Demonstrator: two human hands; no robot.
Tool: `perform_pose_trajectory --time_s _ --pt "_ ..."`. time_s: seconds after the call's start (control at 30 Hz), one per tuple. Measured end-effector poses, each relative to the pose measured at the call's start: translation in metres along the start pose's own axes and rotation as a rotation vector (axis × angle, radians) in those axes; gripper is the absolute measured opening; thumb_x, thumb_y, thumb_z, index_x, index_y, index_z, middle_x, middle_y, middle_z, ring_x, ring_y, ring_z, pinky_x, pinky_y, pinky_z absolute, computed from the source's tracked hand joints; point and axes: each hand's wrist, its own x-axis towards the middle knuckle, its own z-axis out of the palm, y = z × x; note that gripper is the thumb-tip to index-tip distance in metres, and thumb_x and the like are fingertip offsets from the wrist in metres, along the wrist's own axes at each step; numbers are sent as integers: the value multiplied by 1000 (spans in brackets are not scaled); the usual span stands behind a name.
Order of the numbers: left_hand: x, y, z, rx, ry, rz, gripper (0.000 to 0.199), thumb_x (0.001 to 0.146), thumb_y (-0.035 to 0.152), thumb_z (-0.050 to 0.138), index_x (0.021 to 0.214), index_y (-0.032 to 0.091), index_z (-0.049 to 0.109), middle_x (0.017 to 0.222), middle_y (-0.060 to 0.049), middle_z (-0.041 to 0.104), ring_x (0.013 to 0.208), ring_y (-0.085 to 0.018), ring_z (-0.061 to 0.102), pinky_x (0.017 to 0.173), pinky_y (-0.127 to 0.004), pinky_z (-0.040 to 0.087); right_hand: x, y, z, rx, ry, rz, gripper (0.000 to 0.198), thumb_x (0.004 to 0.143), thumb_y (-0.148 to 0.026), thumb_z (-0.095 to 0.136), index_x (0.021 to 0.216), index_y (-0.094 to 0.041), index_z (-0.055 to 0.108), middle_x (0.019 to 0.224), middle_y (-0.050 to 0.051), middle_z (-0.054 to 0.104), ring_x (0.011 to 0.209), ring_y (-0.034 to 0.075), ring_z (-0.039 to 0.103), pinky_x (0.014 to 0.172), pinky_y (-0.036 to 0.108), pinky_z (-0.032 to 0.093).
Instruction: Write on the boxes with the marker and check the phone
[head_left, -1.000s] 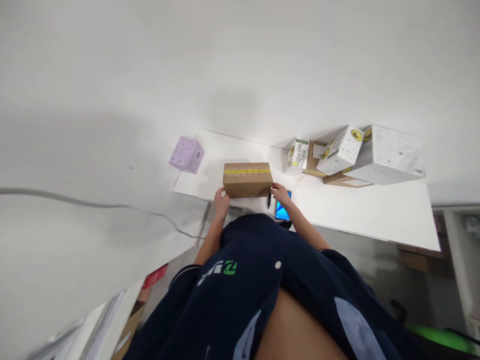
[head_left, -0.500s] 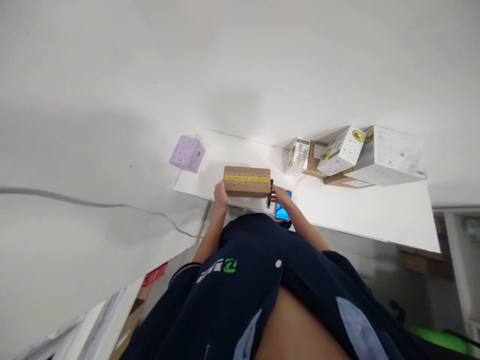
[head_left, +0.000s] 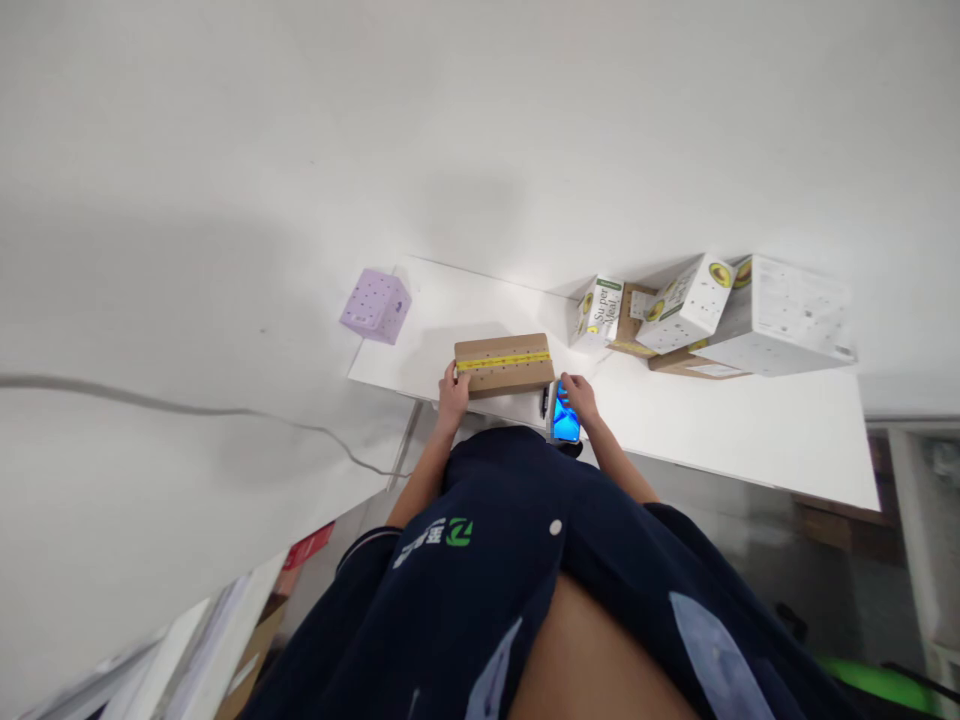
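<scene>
A brown cardboard box with yellow tape along its top lies near the table's front edge, slightly askew. My left hand is closed on its left end, fingers at the side and corner. My right hand is apart from the box, over the upper right part of a phone with a lit blue screen. Its fingers are loosely bent and slightly apart, with nothing visibly held. Between box and phone lies a small slim black object, too small to name surely.
A lilac box stands at the table's left end. White boxes with avocado prints and brown cartons stand along the wall on the right of the white table. A grey cable hangs at left.
My right hand has left the box's right end and moved right, over the phone. The box has shifted slightly right and turned a little. My left hand still grips its left end.
</scene>
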Motion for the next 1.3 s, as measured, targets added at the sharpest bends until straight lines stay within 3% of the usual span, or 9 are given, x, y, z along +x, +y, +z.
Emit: perform_pose_trajectory --time_s 0.07,0.17,0.27,0.43,0.7,0.87,1.0,1.13,1.3 --pt "-2 2 1 30 -2 1 49 83 23 56 131 18 60 126 -14 65 122 -31 57 110 -48 41 -5 18 -8 -281 125 26 55 88 -50 57 126 -11 55 125 20 62 111 27 64 90 34 51" --pt "-3 5 2 50 8 6 49 83 22 55 131 17 59 125 -15 65 121 -31 57 110 -49 41 -19 43 -9 -551 112 112 76 82 -57 64 136 -7 46 135 26 51 125 37 55 100 43 46" --pt "-3 5 2 56 14 10 47 83 22 55 129 19 60 124 -13 66 122 -31 56 111 -49 41 -34 57 5 -642 62 154 84 79 -59 67 139 -7 40 135 26 49 126 39 54 100 46 46" --pt "-4 1 2 43 0 49 46 84 24 55 130 20 59 122 -13 66 121 -30 57 110 -49 42 -36 68 26 -699 124 145 88 77 -55 72 140 -4 37 136 25 47 126 39 51 103 43 44" --pt "-6 2 1 56 -1 52 46 86 24 55 131 16 57 124 -15 65 121 -30 57 109 -47 42 -24 72 15 -673 115 211 96 71 -51 79 144 -9 33 133 26 53 127 40 51 101 45 44" --pt "-6 3 0 69 0 38 47 86 26 55 132 16 56 126 -16 64 125 -30 55 111 -46 41 -14 80 1 -446 83 196 64 74 -39 78 124 -11 51 123 22 63 120 36 59 96 42 48" --pt "-7 5 -1 91 -1 33 46 87 27 54 131 17 56 129 -16 62 125 -31 55 112 -47 40 -7 86 -7 -275 64 185 28 82 -40 66 90 -14 60 90 13 70 97 28 68 79 32 52" --pt "-7 7 -1 83 -10 45 46 87 27 53 132 17 56 126 -15 64 123 -30 56 110 -46 41 -10 79 -4 -111 54 163 26 78 -42 65 80 -18 56 66 4 63 77 23 67 64 28 52" --pt "-7 4 0 65 -3 53 47 86 27 54 132 17 56 125 -15 64 123 -31 56 110 -47 41 -20 63 -5 105 8 88 29 74 -45 63 83 -19 54 67 2 64 73 22 66 63 31 54"
